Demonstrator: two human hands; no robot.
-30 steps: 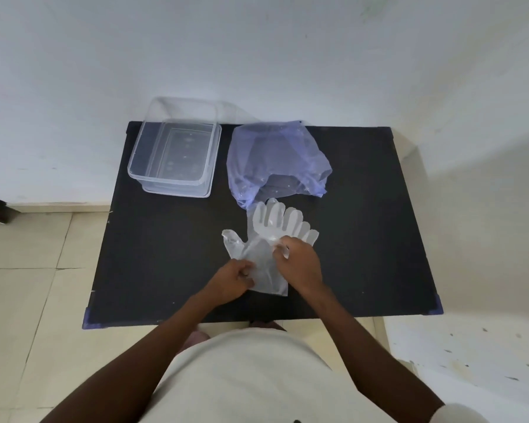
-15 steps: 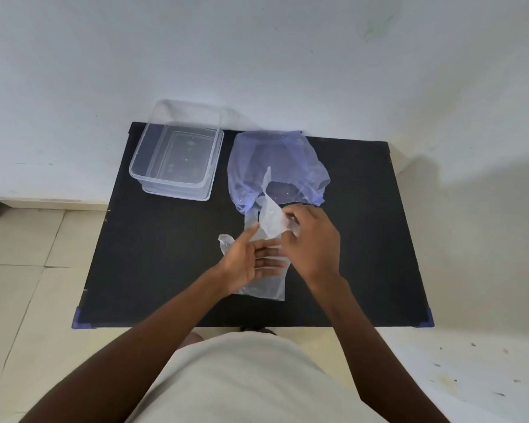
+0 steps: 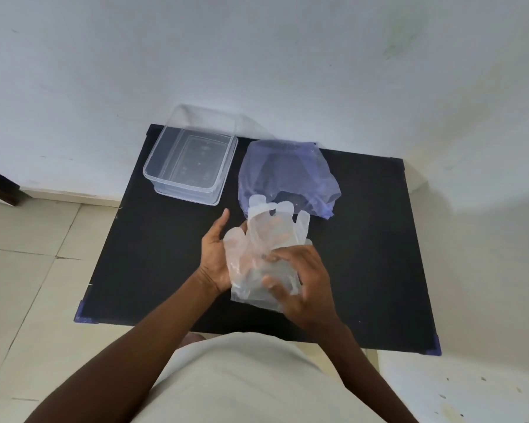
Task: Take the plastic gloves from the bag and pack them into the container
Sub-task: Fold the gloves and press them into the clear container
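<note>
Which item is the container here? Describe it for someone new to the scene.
Start at the black rectangular table against the white wall. At its far left corner sits the clear rectangular plastic container, open-topped with nothing in it. Unlike the soft bluish plastic bag beside it on the right, it is rigid and colourless.

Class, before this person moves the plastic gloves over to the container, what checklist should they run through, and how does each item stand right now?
1. Gloves held by both hands: ok, left hand under them, right hand on top.
2. Container open: ok, no lid on it.
3. Container has room: ok, looks empty.
4. Path across the table to the container: ok, nothing in between.
5. Gloves folded small enough: not ok, glove fingers spread out.
6. More gloves left in the bag: cannot tell.
</note>
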